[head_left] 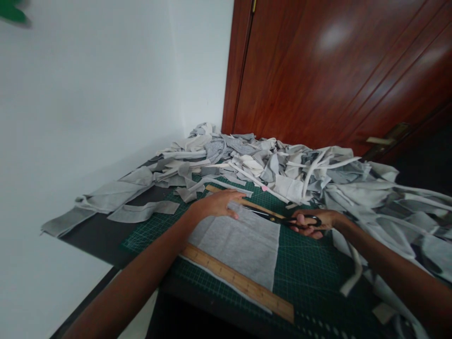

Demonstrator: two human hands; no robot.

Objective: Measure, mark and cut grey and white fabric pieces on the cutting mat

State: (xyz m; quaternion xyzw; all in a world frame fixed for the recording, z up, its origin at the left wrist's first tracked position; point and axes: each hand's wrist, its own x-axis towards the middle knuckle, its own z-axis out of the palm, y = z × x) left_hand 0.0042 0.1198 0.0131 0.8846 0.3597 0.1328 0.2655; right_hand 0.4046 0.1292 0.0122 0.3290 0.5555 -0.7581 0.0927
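Note:
A piece of light grey cloth [240,240] lies flat on a green cutting mat [307,268]. Its far left corner is pinched between the thumb and fingers of my left hand [219,203]. Black-handled scissors [271,217] are gripped in my right hand [312,223], their blades pointing left along the cloth's far edge, close to my left fingers. Whether the blades are apart is hard to see. A wooden ruler [243,282] lies across the cloth's near edge, and a second wooden ruler [263,207] runs beyond the far edge, partly hidden by my left hand.
A heap of grey and white fabric scraps [247,155] covers the table's back and right side. Loose grey strips [144,211] lie at the left on the dark tabletop [106,240]. A white wall [106,94] and a brown wooden door [318,70] stand behind.

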